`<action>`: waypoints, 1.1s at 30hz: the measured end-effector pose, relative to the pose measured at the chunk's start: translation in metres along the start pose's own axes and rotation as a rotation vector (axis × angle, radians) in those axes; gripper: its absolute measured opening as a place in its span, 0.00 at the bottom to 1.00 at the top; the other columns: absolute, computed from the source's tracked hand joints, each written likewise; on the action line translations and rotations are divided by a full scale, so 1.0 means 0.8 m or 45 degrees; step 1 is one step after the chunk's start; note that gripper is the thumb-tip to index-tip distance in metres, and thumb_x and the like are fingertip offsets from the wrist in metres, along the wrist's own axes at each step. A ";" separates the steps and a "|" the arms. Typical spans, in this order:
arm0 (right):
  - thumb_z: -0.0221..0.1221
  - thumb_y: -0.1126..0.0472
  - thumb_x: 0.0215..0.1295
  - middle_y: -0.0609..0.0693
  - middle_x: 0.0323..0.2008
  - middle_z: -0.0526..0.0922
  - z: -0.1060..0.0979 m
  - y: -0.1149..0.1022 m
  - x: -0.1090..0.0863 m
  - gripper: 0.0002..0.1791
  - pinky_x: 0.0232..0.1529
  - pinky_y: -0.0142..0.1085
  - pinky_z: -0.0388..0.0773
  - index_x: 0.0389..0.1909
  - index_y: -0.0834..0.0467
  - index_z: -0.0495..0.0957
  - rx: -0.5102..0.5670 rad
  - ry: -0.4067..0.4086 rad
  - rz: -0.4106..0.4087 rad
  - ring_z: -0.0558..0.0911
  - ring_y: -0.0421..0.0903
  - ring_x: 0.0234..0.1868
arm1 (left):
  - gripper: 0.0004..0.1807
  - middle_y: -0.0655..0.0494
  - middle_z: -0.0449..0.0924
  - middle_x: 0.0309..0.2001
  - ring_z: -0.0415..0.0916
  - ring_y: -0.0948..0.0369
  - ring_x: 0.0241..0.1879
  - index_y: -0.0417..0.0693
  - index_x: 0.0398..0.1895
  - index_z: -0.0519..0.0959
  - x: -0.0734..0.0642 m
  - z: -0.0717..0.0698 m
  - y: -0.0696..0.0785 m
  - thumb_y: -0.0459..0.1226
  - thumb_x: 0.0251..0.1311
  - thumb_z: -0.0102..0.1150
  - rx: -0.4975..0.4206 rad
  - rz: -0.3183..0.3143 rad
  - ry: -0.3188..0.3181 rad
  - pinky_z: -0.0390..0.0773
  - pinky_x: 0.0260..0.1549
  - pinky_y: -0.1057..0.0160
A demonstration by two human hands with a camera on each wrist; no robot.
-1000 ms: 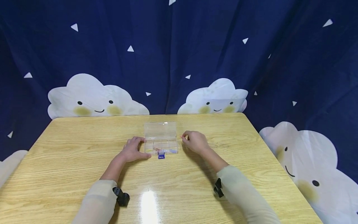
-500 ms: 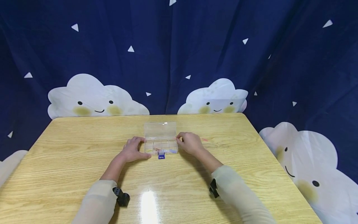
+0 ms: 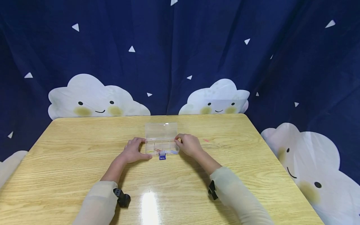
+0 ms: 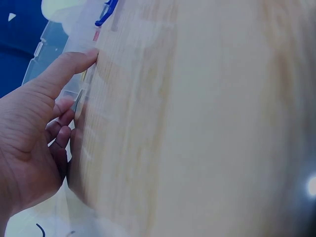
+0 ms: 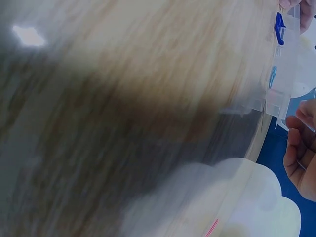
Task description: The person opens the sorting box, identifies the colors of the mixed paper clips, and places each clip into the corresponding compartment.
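Note:
A clear plastic compartment box stands on the table with its lid raised at the back and a blue latch at the front. My left hand grips its left end, thumb at the front corner and fingers at the back. Over the back right compartment, the thumb and forefinger of my right hand pinch a small red paper clip, mostly hidden by the fingertips. In the front compartments lie red paper clips, a yellow one and blue ones.
Another red paper clip lies on the wooden table, right of my right hand. A dark blue curtain with clouds hangs behind the table's back edge and along its right side.
My right hand has moved left with the red paper clip, from beside the box to over its right end. This uncovered the other clip on the table. My left hand has stayed put.

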State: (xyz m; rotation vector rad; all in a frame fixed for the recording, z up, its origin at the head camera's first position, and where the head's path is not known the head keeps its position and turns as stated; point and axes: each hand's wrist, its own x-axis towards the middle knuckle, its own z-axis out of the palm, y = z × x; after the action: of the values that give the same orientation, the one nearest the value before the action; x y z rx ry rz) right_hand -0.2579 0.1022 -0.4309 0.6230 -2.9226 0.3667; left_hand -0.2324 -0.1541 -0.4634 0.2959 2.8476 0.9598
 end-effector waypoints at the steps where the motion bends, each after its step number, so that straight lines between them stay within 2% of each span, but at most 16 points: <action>1: 0.51 0.50 0.61 0.40 0.17 0.72 0.000 0.000 0.000 0.11 0.17 0.29 0.61 0.36 0.49 0.79 0.000 0.000 0.000 0.68 0.36 0.18 | 0.44 0.46 0.60 0.59 0.54 0.48 0.56 0.46 0.55 0.64 0.000 0.000 0.000 0.57 0.35 0.66 0.000 -0.001 -0.001 0.55 0.54 0.47; 15: 0.53 0.52 0.59 0.41 0.17 0.74 -0.011 0.022 -0.008 0.10 0.17 0.30 0.62 0.34 0.51 0.79 0.051 0.034 0.031 0.68 0.37 0.18 | 0.44 0.46 0.59 0.60 0.54 0.48 0.57 0.46 0.56 0.64 -0.001 -0.001 0.001 0.58 0.34 0.66 0.007 -0.006 -0.003 0.55 0.55 0.46; 23: 0.52 0.50 0.60 0.41 0.15 0.73 -0.014 0.047 -0.014 0.11 0.15 0.30 0.61 0.36 0.49 0.79 0.048 -0.022 0.179 0.68 0.38 0.15 | 0.44 0.46 0.59 0.60 0.53 0.48 0.58 0.46 0.56 0.64 -0.001 -0.002 0.001 0.58 0.35 0.66 0.001 -0.014 -0.010 0.54 0.55 0.46; 33: 0.51 0.50 0.61 0.44 0.17 0.75 -0.021 0.095 -0.030 0.12 0.15 0.32 0.62 0.38 0.50 0.78 0.143 -0.048 0.367 0.69 0.41 0.14 | 0.44 0.46 0.59 0.60 0.54 0.47 0.57 0.46 0.56 0.64 -0.001 -0.002 -0.001 0.58 0.35 0.66 0.003 0.005 -0.007 0.55 0.54 0.45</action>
State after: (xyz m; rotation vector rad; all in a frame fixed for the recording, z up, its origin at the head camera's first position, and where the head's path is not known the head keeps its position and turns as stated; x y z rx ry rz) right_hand -0.2667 0.1827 -0.4351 0.2196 -3.0482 0.5583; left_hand -0.2323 -0.1557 -0.4625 0.3037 2.8448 0.9548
